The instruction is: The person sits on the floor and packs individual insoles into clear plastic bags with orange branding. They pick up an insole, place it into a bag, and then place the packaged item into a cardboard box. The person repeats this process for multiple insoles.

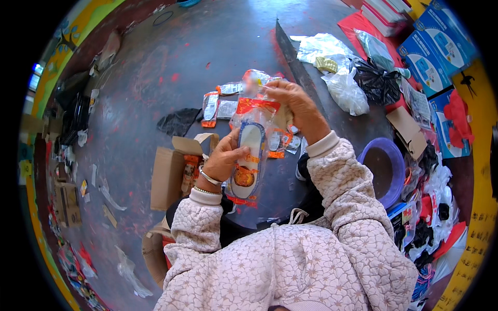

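Observation:
A pale insole with blue edging (251, 136), in a clear plastic bag with an orange-red printed top, is gripped in my left hand (224, 161), thumb across its front. Above the bag's top, my right hand (291, 101) has its fingertips pinched together. A small yellow bit shows at those fingertips; what they hold is too blurred to make out. Beyond my hands, several small orange-and-white packets (210, 108) lie on the floor. Left of my left hand stands an open cardboard box (167, 179) with orange packages (190, 174) inside.
A purple basin (398, 173) stands at my right, beside heaped plastic bags and scraps. Blue boxes (426, 67) line the right wall. White bags (346, 93) and a black bag (376, 83) lie at the far right. A second cardboard box (153, 254) sits at lower left.

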`<control>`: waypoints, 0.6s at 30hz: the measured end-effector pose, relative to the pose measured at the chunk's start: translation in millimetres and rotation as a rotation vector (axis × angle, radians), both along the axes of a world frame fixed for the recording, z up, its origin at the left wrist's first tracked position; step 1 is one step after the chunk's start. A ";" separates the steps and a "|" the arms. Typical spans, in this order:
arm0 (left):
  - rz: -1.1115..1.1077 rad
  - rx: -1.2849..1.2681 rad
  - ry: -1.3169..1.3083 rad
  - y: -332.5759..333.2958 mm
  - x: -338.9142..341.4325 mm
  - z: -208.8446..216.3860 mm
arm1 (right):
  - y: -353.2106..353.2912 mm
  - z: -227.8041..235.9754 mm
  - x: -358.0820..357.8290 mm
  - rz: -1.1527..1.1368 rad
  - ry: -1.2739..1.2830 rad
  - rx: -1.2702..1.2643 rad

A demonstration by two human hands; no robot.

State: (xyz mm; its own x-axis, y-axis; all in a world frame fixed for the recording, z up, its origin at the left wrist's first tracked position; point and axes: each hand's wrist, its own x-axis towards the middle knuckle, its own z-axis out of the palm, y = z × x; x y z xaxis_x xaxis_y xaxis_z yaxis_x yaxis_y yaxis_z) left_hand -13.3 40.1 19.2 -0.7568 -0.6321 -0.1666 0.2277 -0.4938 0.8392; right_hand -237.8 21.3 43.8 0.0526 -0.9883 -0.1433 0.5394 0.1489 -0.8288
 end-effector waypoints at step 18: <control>-0.091 -0.158 -0.182 0.9 1.4 -1.5 | 2.2 -13.3 18.5 -0.039 -0.122 0.156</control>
